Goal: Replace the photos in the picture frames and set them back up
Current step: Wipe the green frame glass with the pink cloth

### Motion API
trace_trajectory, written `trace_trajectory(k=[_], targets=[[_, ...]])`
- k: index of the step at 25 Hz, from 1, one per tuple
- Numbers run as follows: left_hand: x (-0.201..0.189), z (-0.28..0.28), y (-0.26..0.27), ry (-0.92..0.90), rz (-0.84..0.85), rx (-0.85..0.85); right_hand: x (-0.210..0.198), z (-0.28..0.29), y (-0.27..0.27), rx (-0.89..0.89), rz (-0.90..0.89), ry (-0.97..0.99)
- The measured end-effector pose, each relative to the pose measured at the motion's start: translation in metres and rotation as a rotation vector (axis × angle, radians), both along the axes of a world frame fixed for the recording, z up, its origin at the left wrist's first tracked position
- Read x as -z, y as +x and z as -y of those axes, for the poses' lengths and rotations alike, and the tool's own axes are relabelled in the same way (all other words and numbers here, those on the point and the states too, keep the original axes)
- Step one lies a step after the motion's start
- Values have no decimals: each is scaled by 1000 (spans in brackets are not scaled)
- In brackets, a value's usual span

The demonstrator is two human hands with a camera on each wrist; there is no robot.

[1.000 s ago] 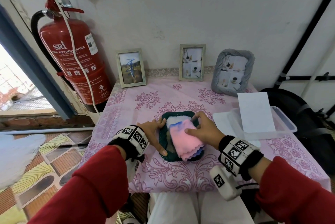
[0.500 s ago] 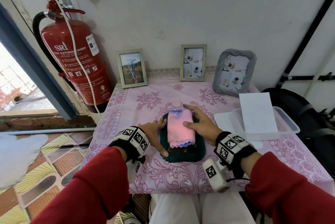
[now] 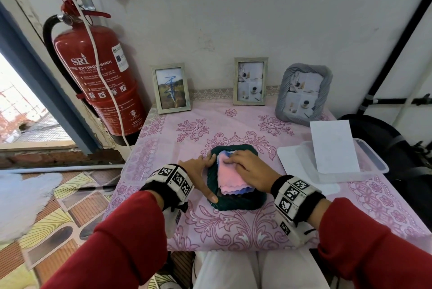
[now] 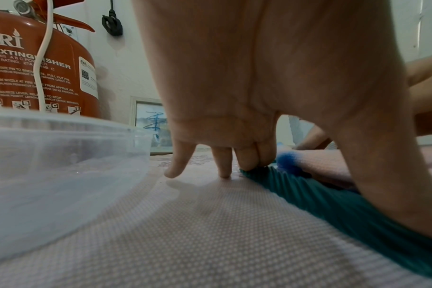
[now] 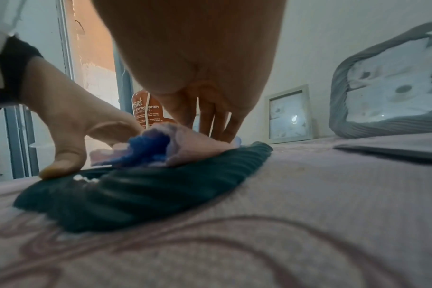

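Note:
A dark green ribbed picture frame (image 3: 243, 202) lies flat on the pink floral tablecloth, in front of me. A pink and blue cloth (image 3: 230, 176) lies on its middle. My right hand (image 3: 250, 169) presses flat on the cloth with straight fingers. My left hand (image 3: 198, 169) steadies the frame's left side, thumb at the near edge and fingertips at the far corner. In the left wrist view the fingertips (image 4: 249, 163) touch the green frame (image 4: 333, 202). The right wrist view shows the bunched cloth (image 5: 197, 144) under the right hand's fingers (image 5: 210, 117).
Two pale frames (image 3: 171, 87) (image 3: 250, 81) and a grey ribbed frame (image 3: 304, 94) stand against the wall. At the right is a clear plastic box (image 3: 374, 162) with a white sheet (image 3: 333, 146) leaning in it. A clear tub (image 4: 62, 155) sits left. A red fire extinguisher (image 3: 98, 78) hangs left.
My right hand slid the cloth from the frame's near end to its far end, then back toward me. The left hand stayed on the frame's left side.

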State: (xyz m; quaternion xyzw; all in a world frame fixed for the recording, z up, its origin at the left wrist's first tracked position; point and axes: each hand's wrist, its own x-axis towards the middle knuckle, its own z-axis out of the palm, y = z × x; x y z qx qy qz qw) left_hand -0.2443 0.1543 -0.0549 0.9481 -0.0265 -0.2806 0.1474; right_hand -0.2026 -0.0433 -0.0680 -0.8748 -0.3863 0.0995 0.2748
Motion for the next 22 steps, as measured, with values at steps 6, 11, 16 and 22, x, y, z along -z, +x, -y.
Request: trace_trajectory(k=[6,11,16,22], targets=[[-1,0,-1,3,6,0,-8,9,1,143,-1,178],[-2,1,0,19,-8,6,-13,37,24,254,-25,119],[-3,0,-3,-5,-22,-11,-1,54,27,73,-14,-260],[-11,10,-9,13,133,-23,2,53,25,74,-16,-328]])
